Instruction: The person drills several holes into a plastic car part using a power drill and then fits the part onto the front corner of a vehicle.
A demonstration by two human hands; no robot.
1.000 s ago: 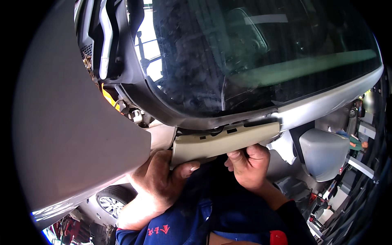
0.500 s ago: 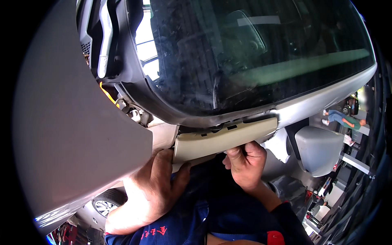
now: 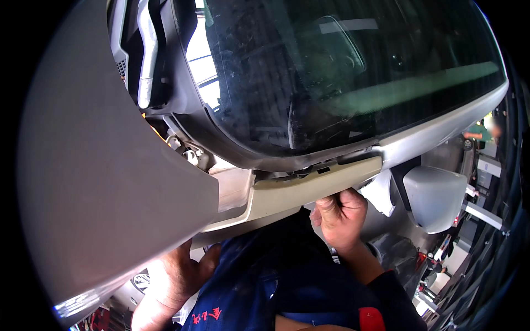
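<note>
A beige car fender (image 3: pixel 309 193) runs below the dark windshield, its narrow upper end against the silver pillar and its curved front edge reaching toward the hood. My right hand (image 3: pixel 342 217) grips the fender's lower edge near the pillar end, thumb and bent fingers pressed together. Lower left, beside the hood's edge, is my left hand (image 3: pixel 175 276). Its thumb sticks out on the near side around the fender's front part, while the other fingertips are hidden under the hood edge.
The large grey hood (image 3: pixel 116 182) fills the left side. A silver side mirror (image 3: pixel 436 198) juts out right of my right hand. Hinge parts (image 3: pixel 190 154) show in the gap between hood and windshield. A person in green (image 3: pixel 486 132) is at the far right.
My left hand has slid down and left, off the fender's corner, uncovering its curved front edge. My right hand keeps its grip at the lower edge. The view has shifted slightly.
</note>
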